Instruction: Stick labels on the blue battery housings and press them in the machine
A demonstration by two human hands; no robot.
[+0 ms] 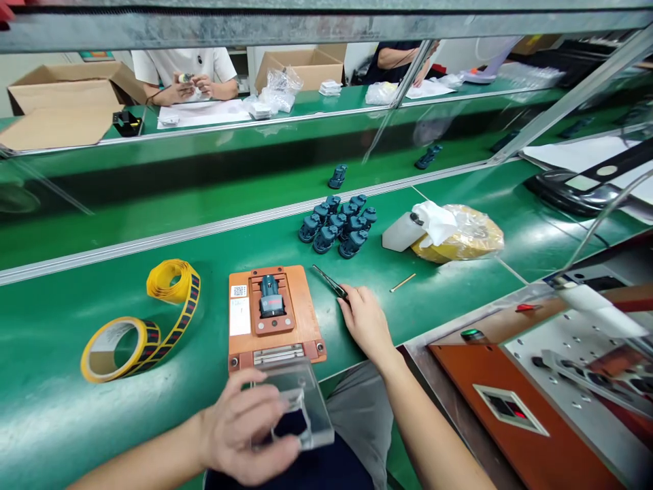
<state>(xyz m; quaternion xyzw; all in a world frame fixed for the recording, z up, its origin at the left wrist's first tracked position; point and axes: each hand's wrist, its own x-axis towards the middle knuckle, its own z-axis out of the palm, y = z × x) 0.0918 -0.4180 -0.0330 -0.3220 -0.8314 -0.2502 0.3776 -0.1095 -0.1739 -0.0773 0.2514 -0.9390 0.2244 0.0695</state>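
A blue-black plastic housing (271,297) with a grey label area sits in the recess of an orange fixture (311,313). Hinged to the fixture's near edge, a clear acrylic cover (317,416) with a square opening is swung back toward me. My left hand (249,422), slightly blurred, has its fingers and thumb around that cover. To the right of the fixture, my right hand (366,320) holds black tweezers (329,280) low over the green table, their tips pointing away to the left. Part of the grip on the tweezers is hidden by the fingers.
Left lies a partly unrolled yellow label roll (115,348). Several similar housings (337,228) stand behind the fixture. A white bottle (402,233), a wrapped yellow roll (474,235) and a thin stick (403,282) are to the right. Another person's hands (191,87) work beyond the divider.
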